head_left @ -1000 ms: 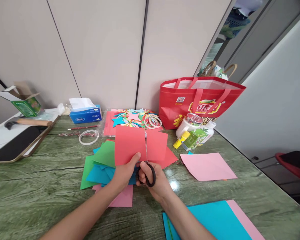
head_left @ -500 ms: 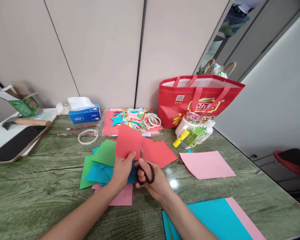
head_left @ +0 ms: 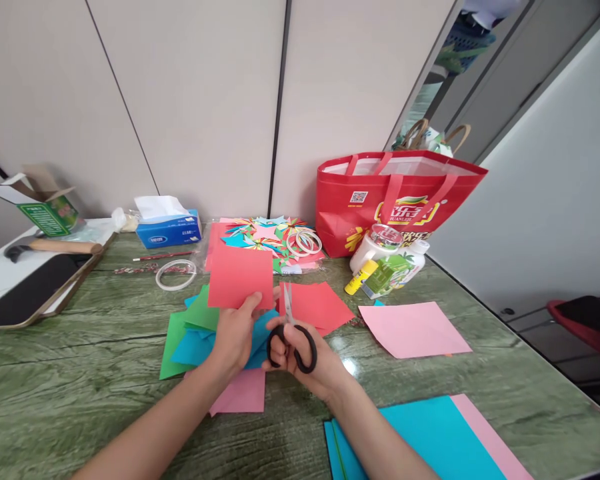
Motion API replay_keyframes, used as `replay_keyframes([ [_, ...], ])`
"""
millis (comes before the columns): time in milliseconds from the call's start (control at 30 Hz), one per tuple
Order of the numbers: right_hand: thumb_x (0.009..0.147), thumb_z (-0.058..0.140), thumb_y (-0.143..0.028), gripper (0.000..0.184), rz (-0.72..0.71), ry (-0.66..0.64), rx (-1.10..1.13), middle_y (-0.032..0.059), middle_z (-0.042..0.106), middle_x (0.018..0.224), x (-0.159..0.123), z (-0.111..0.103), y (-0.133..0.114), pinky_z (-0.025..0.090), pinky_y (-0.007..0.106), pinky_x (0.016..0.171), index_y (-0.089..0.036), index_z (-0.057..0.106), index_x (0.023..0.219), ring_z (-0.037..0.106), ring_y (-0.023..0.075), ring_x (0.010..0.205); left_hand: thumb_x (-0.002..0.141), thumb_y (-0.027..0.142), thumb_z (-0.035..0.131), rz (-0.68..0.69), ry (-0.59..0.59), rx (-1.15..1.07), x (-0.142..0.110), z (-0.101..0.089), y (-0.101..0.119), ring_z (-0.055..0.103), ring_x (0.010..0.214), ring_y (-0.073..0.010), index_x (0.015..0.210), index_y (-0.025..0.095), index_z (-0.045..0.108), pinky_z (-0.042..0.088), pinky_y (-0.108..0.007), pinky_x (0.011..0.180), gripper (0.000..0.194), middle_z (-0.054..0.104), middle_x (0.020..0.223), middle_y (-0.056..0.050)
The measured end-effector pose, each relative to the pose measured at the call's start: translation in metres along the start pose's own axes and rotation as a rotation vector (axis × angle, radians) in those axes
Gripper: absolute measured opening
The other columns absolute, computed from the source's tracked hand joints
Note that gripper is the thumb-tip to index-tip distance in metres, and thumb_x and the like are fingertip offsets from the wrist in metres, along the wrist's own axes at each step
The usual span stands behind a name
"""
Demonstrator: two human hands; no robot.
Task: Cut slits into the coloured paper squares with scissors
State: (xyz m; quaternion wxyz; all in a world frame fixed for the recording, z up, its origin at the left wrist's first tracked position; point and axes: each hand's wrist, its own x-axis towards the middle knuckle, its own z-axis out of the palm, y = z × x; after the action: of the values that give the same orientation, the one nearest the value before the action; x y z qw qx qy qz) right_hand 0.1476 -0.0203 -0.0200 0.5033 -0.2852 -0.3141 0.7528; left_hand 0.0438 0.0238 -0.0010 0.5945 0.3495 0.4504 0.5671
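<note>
My left hand pinches a red square of paper by its lower edge, thumb on the near face. Black-handled scissors are in my right hand, blades pointing up and slightly parted, just right of the held sheet and apart from it. Behind the blades lie more red paper pieces. Under and around my left hand are green paper, blue paper and pink paper, loosely stacked on the table.
At the back stand a blue tissue box, a pack of colourful paper stars, a red bag, white jars and a yellow glue stick. Pink sheet and large blue sheets lie right. A hammer rests left.
The red paper has moved left with my left hand, away from the scissors. The blades, which were at its right edge, now show clear of it and opened a little.
</note>
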Motion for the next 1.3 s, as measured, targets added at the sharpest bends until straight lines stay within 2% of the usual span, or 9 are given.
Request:
replay_keyframes([
  [100,0.070,0.061,-0.038,0.028,-0.262,0.057,-0.059,-0.0050,0.047,0.053,-0.001,0.004,0.000,0.046,0.028,0.056,-0.016,0.057,0.087,0.047,0.0101,0.051,0.068,0.026,0.056,-0.066,-0.092,-0.126,0.003,-0.004,0.000,0.062,0.083,-0.0237,0.081,0.011,0.060,0.046,-0.037,0.077,0.020,0.069,0.079,-0.009],
  [200,0.072,0.061,-0.028,0.016,-0.544,0.393,-0.189,-0.0055,0.050,0.053,0.001,0.001,-0.002,0.044,0.026,0.058,-0.017,0.057,0.083,0.050,0.0106,0.053,0.069,0.027,0.057,-0.070,-0.106,-0.128,0.005,-0.006,-0.002,0.064,0.077,-0.0235,0.077,0.011,0.061,0.047,-0.037,0.076,0.018,0.069,0.074,-0.009],
  [333,0.068,0.064,-0.027,0.027,-0.625,0.732,-0.267,-0.0021,0.058,0.067,0.006,-0.008,-0.006,0.043,0.025,0.059,-0.018,0.054,0.091,0.057,0.0131,0.063,0.069,0.032,0.058,-0.047,-0.135,0.005,0.005,-0.006,-0.004,0.064,0.064,-0.0208,0.073,0.011,0.060,0.049,-0.034,0.066,0.021,0.069,0.066,-0.009],
  [600,0.066,0.065,-0.025,0.020,-0.600,0.649,-0.332,-0.0047,0.055,0.061,0.008,-0.014,-0.004,0.039,0.020,0.049,-0.016,0.053,0.079,0.048,0.0084,0.051,0.070,0.039,0.054,0.018,-0.507,0.623,0.000,-0.007,-0.006,0.049,0.039,-0.0113,0.056,0.014,0.056,0.039,-0.022,0.041,0.028,0.056,0.042,0.000],
  [767,0.071,0.060,-0.024,0.016,-0.852,0.852,-0.257,-0.0027,0.057,0.077,0.011,-0.030,-0.015,0.042,0.021,0.065,-0.017,0.053,0.083,0.052,0.0093,0.067,0.071,0.035,0.055,0.516,-0.411,1.041,0.004,-0.015,-0.007,0.056,0.089,-0.0236,0.082,0.019,0.061,0.042,-0.041,0.078,0.021,0.063,0.090,-0.008],
  [867,0.069,0.061,-0.025,0.021,-0.861,0.920,-0.193,-0.0017,0.058,0.081,0.015,-0.040,-0.018,0.042,0.023,0.069,-0.017,0.053,0.086,0.053,0.0102,0.071,0.072,0.025,0.057,0.708,-0.524,1.347,0.002,-0.017,-0.011,0.025,0.123,-0.0330,0.095,0.026,0.061,0.017,-0.060,0.093,0.024,0.047,0.123,-0.010],
  [967,0.068,0.060,-0.026,0.020,-0.823,0.927,-0.167,-0.0011,0.058,0.080,0.018,-0.045,-0.016,0.043,0.024,0.067,-0.016,0.054,0.085,0.053,0.0100,0.068,0.072,0.023,0.056,0.776,-0.623,1.534,-0.003,-0.016,-0.018,0.008,0.127,-0.0354,0.087,0.022,0.064,0.002,-0.066,0.093,0.017,0.032,0.135,-0.011],
  [1200,0.068,0.060,-0.029,0.032,-0.803,0.962,-0.174,0.0027,0.059,0.087,0.019,-0.046,-0.013,0.045,0.026,0.068,-0.015,0.053,0.097,0.056,0.0116,0.072,0.077,0.023,0.047,0.903,-0.701,1.495,-0.001,-0.016,-0.020,0.013,0.128,-0.0275,0.109,0.015,0.050,0.000,-0.061,0.097,0.033,0.051,0.119,-0.013],
  [1300,0.070,0.058,-0.030,0.031,-0.811,0.985,-0.197,0.0030,0.058,0.089,0.019,-0.047,-0.015,0.044,0.026,0.068,-0.015,0.054,0.096,0.055,0.0117,0.073,0.078,0.006,0.036,1.004,-0.601,1.254,0.003,-0.017,-0.007,0.033,0.120,-0.0210,0.093,0.017,0.055,0.012,-0.053,0.101,0.027,0.061,0.097,-0.006],
])
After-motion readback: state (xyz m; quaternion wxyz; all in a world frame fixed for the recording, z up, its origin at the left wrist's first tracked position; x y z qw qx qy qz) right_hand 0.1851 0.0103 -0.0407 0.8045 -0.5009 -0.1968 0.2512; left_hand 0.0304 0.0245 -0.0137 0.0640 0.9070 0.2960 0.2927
